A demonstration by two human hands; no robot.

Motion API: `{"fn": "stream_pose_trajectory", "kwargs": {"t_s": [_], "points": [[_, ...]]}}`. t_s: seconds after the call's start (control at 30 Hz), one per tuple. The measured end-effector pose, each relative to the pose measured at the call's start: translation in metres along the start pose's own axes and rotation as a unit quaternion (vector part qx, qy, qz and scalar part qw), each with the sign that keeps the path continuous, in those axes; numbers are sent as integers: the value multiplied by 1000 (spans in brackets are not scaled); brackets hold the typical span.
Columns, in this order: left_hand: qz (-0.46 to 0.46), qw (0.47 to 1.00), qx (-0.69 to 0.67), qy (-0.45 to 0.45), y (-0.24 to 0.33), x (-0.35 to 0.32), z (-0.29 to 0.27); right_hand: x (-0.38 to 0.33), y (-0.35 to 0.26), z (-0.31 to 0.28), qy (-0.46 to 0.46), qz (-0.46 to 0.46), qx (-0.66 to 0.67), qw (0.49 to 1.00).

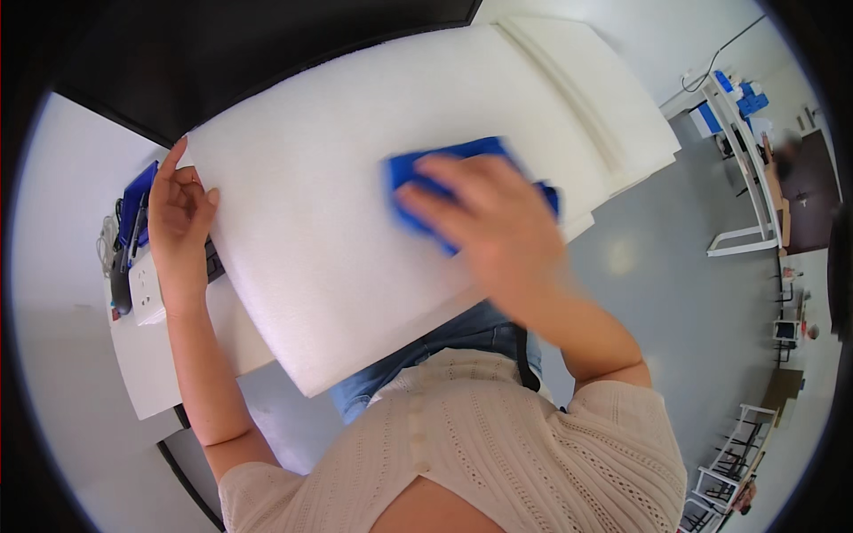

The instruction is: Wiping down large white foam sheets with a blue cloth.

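A large white foam sheet [302, 204], soft and slightly fuzzy, lies across the desk and overhangs its front edge. On its middle, my right hand [498, 222] presses a folded blue cloth [444, 155]; both are smeared by motion. My left hand [184, 200] rests at the sheet's left edge. Its index finger reaches up to the far left corner, the thumb sticks out beside the edge and the other fingers are bent. Nothing shows in that hand.
Behind the sheet stands a large black screen [267, 53]. More white layers [591, 80] are folded at the sheet's right end. To the left are a white power strip [146, 289], cables [107, 244] and a blue holder [138, 195]. White-framed furniture [746, 169] stands farther right on grey floor [657, 284].
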State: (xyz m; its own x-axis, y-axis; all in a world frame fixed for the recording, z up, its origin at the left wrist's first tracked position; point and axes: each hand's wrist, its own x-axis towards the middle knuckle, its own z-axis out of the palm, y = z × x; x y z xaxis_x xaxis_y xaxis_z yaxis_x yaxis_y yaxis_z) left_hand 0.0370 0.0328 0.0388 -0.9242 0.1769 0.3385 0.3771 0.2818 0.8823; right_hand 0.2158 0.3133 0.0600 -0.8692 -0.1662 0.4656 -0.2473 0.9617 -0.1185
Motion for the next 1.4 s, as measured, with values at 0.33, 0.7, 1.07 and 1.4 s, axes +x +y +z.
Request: {"fn": "stream_pose_trajectory", "kwargs": {"t_s": [0.33,0.7,1.07,1.4], "points": [[24,999,-19,-10,1,-4,3,-49,110,-14,124,287,132,941],[-6,995,-100,-14,13,-3,-13,7,55,-38,139,175,55,973],[-61,994,-81,-26,15,-5,-9,62,-66,43,39,-249,59,966],[-87,991,-104,0,18,-7,-10,31,130,4,31,131,-122,983]]}}
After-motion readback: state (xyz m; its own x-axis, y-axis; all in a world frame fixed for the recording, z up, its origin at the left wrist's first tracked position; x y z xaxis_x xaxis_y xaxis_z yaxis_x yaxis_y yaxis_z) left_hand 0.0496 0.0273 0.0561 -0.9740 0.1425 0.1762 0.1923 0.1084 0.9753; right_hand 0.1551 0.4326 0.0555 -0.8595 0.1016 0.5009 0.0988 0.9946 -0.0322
